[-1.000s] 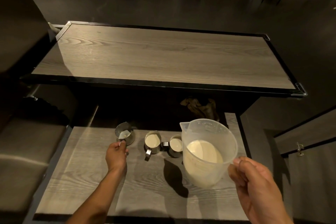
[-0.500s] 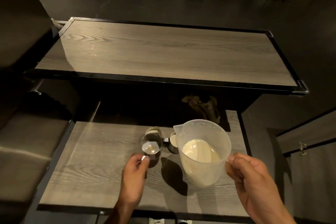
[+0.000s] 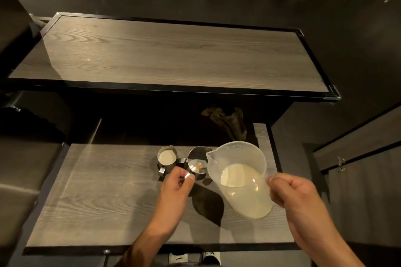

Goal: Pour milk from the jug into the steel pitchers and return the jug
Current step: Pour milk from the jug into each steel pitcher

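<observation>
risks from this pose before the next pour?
1. The jug, held off the table by the right hand, is tilted with its spout beside the nearly empty pitcher; milk could miss the small rim.
2. The left hand lifts that pitcher by its handle close to the filled pitcher; a bump may spill it.

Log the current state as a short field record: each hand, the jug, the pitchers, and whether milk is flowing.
left hand: grips handle of the near-empty pitcher, held beside the jug's spout
right hand: holds the jug handle
jug: clear plastic, tilted, partly full of milk
filled pitcher: on the lower table, milk inside
pour: no stream visible
third pitcher: not visible
</observation>
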The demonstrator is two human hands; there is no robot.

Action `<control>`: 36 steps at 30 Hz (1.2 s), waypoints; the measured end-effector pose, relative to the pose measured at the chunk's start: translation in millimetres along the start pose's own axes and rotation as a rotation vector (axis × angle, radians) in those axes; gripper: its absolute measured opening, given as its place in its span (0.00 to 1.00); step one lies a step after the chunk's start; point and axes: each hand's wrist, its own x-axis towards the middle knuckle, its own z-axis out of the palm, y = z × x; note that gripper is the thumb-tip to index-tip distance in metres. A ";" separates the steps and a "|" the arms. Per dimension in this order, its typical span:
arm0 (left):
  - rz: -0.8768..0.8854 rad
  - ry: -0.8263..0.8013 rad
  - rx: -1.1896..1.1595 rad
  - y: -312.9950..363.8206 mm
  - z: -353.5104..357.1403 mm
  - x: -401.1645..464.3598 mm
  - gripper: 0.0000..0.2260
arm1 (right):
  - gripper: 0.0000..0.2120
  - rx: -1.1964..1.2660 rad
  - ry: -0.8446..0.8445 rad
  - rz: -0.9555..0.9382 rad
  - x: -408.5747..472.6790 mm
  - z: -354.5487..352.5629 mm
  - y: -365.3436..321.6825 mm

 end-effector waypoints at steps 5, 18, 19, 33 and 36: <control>0.009 -0.015 0.057 -1.8 13.6 -2.7 0.07 | 0.18 -0.133 0.022 0.000 -5.7 -4.9 -4.5; -0.008 -0.043 0.157 -7.5 27.3 -8.4 0.05 | 0.19 -0.433 0.089 -0.033 -11.7 -5.9 -9.6; -0.010 -0.043 0.163 -7.4 27.4 -8.8 0.05 | 0.19 -0.448 0.102 -0.046 -12.6 -5.1 -11.2; -0.047 -0.041 0.177 -7.7 29.8 -13.3 0.07 | 0.18 -0.575 0.052 -0.050 -16.5 2.7 -23.8; -0.062 -0.039 0.179 -7.5 28.4 -13.4 0.07 | 0.18 -0.598 0.051 -0.060 -17.4 3.0 -25.4</control>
